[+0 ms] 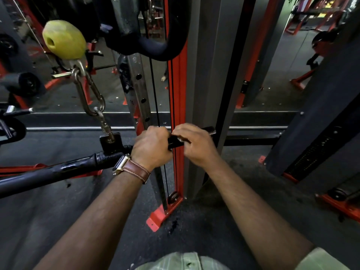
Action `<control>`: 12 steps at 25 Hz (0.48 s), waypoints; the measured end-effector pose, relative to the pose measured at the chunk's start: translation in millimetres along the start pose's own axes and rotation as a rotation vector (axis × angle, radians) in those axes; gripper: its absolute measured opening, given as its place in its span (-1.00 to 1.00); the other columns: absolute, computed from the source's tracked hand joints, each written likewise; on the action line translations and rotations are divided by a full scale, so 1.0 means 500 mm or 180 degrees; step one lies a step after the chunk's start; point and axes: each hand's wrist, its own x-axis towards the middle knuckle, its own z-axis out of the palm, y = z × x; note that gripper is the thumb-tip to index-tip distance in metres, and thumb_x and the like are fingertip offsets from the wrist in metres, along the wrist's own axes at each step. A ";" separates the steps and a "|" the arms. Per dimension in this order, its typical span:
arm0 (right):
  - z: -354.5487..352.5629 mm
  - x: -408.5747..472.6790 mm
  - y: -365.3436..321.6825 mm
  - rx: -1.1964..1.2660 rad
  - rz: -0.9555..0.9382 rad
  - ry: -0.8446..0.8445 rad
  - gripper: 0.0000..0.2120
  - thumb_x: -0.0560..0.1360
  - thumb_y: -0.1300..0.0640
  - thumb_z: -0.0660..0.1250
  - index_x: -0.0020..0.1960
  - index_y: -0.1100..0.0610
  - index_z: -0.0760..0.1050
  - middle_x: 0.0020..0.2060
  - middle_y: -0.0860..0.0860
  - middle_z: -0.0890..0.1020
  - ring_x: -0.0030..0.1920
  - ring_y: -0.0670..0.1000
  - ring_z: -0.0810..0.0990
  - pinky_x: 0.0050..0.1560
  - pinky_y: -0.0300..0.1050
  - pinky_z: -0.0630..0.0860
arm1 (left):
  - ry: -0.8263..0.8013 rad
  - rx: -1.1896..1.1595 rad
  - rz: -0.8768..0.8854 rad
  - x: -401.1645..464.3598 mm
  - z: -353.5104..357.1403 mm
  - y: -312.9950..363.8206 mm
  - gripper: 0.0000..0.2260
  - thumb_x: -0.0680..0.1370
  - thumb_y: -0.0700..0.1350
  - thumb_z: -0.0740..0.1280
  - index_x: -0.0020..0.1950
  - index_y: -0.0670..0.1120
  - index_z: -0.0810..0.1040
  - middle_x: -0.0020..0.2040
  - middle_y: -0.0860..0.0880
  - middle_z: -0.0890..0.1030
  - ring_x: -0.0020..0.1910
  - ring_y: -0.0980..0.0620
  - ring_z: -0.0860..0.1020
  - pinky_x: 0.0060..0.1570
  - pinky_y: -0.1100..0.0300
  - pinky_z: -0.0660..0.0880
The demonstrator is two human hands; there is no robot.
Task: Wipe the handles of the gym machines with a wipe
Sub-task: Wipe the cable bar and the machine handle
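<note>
A long black cable bar [58, 170] hangs level from a chain [87, 92] and crosses in front of me. My left hand [151, 147], with a brown-strapped watch on the wrist, grips the bar just right of its centre bracket [110, 142]. My right hand [194, 145] curls round the bar's right handle [209, 130], whose end sticks out past the fingers. No wipe shows; anything under my right fingers is hidden.
A red and grey upright column [181, 94] of the cable machine stands right behind my hands, with thin cables running down to a pulley [173, 197]. A yellow stopper ball [64, 38] hangs at upper left. A dark machine frame [321, 114] rises on the right. Dark rubber floor lies below.
</note>
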 end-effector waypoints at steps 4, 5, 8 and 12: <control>-0.040 0.008 0.090 -0.0543 0.0776 0.0524 -0.69 0.25 0.37 0.21 -0.15 0.15 0.64 -0.17 0.01 0.65 -0.10 0.11 0.63 -0.13 -0.11 0.51 | 0.0034 0.0056 0.0031 -0.004 0.005 0.001 -0.90 0.45 -0.16 0.42 -0.07 0.00 0.62 -0.31 0.05 0.52 -0.36 0.03 0.55 -0.42 0.15 0.54; -0.043 0.006 0.096 -0.0597 0.1043 0.0416 -0.69 0.24 0.37 0.19 -0.17 0.14 0.62 -0.21 -0.01 0.61 -0.15 0.09 0.60 -0.20 -0.13 0.45 | 0.0043 0.0082 0.0037 -0.005 0.006 0.002 -0.90 0.45 -0.15 0.42 -0.06 0.00 0.62 -0.29 0.04 0.53 -0.34 0.00 0.57 -0.38 0.12 0.58; -0.050 -0.005 0.091 -0.0602 0.1148 0.0426 -0.72 0.28 0.41 0.20 -0.19 0.15 0.60 -0.24 -0.03 0.57 -0.19 0.01 0.55 -0.24 -0.17 0.38 | 0.0027 0.0122 0.0020 -0.003 0.008 0.008 -0.86 0.45 -0.13 0.44 -0.01 0.01 0.63 -0.25 0.04 0.54 -0.31 0.00 0.58 -0.34 0.09 0.61; -0.062 -0.011 0.101 0.0327 0.2348 0.1204 -0.70 0.46 0.44 0.27 -0.11 0.12 0.68 -0.17 -0.06 0.69 -0.11 -0.11 0.63 -0.07 -0.40 0.51 | 0.0011 0.0151 -0.0049 0.002 0.007 0.008 -0.83 0.45 -0.15 0.45 0.03 0.01 0.64 -0.27 0.05 0.53 -0.37 0.06 0.55 -0.49 0.21 0.46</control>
